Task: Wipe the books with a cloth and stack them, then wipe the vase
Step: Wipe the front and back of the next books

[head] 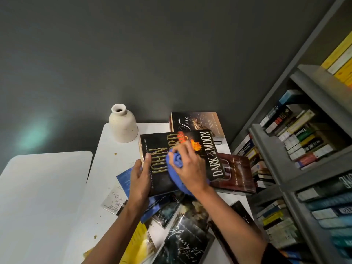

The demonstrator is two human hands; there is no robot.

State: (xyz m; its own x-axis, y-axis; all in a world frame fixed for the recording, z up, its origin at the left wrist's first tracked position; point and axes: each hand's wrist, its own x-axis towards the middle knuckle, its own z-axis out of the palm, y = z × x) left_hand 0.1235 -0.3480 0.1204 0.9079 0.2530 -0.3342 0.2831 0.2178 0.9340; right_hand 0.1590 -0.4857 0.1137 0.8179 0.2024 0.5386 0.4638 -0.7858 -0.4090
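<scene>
At the middle of the white tabletop [112,168] lies a black book [207,149], overlapping a dark red book [236,174] on its right and loose books [186,239] scattered nearer. The left grip [140,180] holds the black book's left edge, thumb on the cover and fingers curled under. The right grip [187,168] is curled round a bunched blue cloth [173,177] and presses it on the cover's middle. Just beyond, at the far right corner, a small stack [198,121] rests against the dark wall. The cream vase [123,126] stands upright at the far left of the tabletop, apart from the books. A grey bookcase [312,168] full of books fills the right side.
</scene>
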